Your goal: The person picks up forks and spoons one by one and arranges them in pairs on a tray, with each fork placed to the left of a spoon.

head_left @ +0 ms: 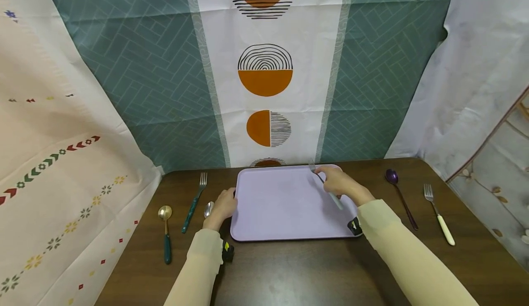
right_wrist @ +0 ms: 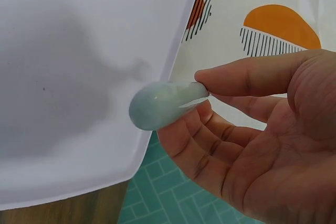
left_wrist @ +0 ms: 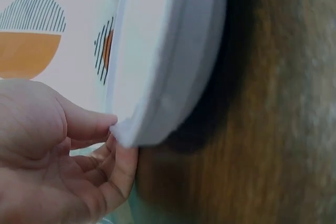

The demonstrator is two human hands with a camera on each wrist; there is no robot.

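Note:
A pale lilac tray point(head_left: 281, 205) lies on the brown table. My left hand point(head_left: 224, 204) pinches its left edge; in the left wrist view the thumb sits on the rim point(left_wrist: 126, 132) and the fingers curl beneath. Over the right part of the tray, my right hand point(head_left: 342, 184) holds a fork by thumb and fingers. The fork's pale green handle point(right_wrist: 163, 106) points toward the tray in the right wrist view, and its metal tines point(head_left: 312, 164) reach the tray's far edge in the head view.
Left of the tray lie a green-handled fork point(head_left: 192, 207), a gold spoon with a dark green handle point(head_left: 167, 241), and a silver spoon point(head_left: 208, 209) partly behind my left hand. To the right lie a purple spoon point(head_left: 402, 200) and a cream-handled fork point(head_left: 441, 218). Patterned cloth point(head_left: 177, 67) hangs behind.

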